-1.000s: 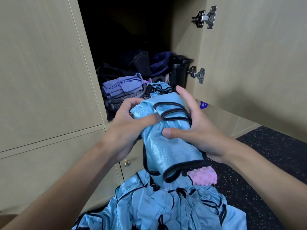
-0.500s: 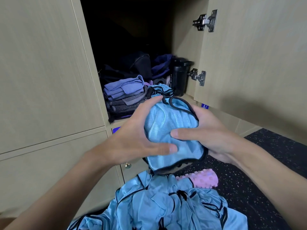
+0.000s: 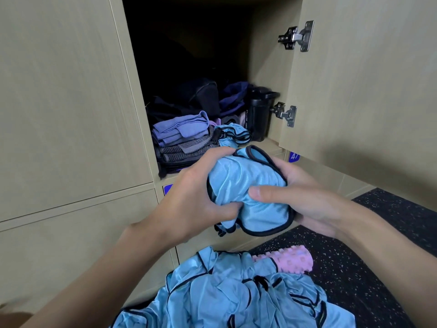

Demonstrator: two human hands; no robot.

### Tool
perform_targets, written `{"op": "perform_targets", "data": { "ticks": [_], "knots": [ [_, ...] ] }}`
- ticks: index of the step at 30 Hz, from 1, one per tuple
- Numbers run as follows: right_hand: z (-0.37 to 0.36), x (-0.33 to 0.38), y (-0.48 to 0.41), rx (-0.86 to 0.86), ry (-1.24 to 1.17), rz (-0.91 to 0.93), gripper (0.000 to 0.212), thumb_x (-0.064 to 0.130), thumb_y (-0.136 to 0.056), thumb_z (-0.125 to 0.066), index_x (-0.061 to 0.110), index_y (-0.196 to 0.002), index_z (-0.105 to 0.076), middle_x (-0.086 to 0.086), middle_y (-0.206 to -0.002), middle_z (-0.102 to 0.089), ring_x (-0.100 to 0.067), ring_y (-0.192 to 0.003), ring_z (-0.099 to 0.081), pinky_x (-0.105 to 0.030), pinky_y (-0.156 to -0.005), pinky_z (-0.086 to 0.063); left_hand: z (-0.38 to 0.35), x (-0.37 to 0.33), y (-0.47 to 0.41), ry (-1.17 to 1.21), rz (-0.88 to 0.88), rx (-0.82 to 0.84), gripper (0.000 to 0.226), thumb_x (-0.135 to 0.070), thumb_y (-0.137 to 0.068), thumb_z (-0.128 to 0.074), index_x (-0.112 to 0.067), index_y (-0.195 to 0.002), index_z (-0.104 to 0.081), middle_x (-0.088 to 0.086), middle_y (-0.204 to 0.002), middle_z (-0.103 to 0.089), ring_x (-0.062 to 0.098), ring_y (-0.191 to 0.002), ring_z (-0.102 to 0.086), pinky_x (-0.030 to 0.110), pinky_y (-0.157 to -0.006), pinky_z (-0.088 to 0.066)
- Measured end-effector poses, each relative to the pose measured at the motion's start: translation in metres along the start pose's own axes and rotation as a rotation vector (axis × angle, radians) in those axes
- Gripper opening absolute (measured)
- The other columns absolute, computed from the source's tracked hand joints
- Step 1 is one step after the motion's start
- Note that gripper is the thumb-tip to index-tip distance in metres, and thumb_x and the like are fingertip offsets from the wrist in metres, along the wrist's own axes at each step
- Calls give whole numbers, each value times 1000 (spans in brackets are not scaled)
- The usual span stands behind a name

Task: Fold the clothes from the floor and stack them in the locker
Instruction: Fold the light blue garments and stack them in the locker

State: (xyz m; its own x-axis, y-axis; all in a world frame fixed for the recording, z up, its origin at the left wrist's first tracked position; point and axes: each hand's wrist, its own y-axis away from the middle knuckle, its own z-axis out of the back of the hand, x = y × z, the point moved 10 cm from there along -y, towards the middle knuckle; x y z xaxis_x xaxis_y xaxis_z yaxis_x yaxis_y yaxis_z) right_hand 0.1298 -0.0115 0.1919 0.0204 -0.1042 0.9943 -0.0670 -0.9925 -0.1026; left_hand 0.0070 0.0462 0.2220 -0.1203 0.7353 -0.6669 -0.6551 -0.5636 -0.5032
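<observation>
Light-blue sports bib (image 3: pixel 246 185) with black trim is bunched up between both hands, right in front of the open locker (image 3: pixel 264 67). Left hand (image 3: pixel 189 200) grips one side with its thumb dug into the cloth, right hand (image 3: pixel 305 200) cups the other with its thumb pressed across the front. Just beyond the hands sits a folded stack (image 3: pixel 182 140). Below them, more blue bibs (image 3: pixel 236 294) are heaped on the floor (image 3: pixel 378 245) beside a pink spiky roller (image 3: pixel 290 259).

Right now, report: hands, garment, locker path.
Gripping folded blue bib: left hand, right hand. Held before open locker, not yet in. Shelf crowded: folded stack, black bottle.
</observation>
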Motion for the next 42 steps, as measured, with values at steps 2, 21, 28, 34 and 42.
{"op": "perform_targets", "data": {
  "ticks": [2,21,28,34,42],
  "knots": [
    [-3,0,0,60,72,4,77,1,-68,-83,27,-133,-50,0,-119,-71,-20,-110,-68,-33,-89,-57,2,5,-2,75,34,-32,77,-12,-63,-86,-36,-127,-52,-16,-102,-65,10,-88,-66,30,-78,-57],
    [68,20,-58,-389,222,225,61,11,-82,-77,44,-123,-47,7,-118,-62,-15,-106,-66,-44,-91,-57,1,29,-77,-29,21,5,76,-28,-75,-85,-50,-133,-42,-19,-136,-42,-13,-125,-38,-2,-94,-32],
    [118,24,-133,-575,212,279,59,16,-87,-71,38,-136,-45,13,-122,-60,-7,-110,-62,-36,-97,-53,-7,66,-158,-156,49,5,68,-41,-81,-77,-41,-139,-42,-12,-135,-38,-19,-111,-38,5,-94,-34],
    [153,25,-214,-609,227,235,62,14,-88,-69,30,-143,-44,6,-121,-60,-9,-102,-62,-23,-85,-50,14,91,-225,-648,8,33,80,-70,-77,-58,-42,-147,-31,-16,-147,-36,5,-144,-20,40,-121,-1],
    [150,-6,-276,-554,442,262,53,18,-92,-65,32,-137,-42,0,-119,-59,-13,-100,-59,-20,-82,-45,8,157,-245,-856,38,149,78,-74,-86,-49,-43,-153,-24,-21,-159,-26,1,-146,-22,45,-118,-15]
  ]
}}
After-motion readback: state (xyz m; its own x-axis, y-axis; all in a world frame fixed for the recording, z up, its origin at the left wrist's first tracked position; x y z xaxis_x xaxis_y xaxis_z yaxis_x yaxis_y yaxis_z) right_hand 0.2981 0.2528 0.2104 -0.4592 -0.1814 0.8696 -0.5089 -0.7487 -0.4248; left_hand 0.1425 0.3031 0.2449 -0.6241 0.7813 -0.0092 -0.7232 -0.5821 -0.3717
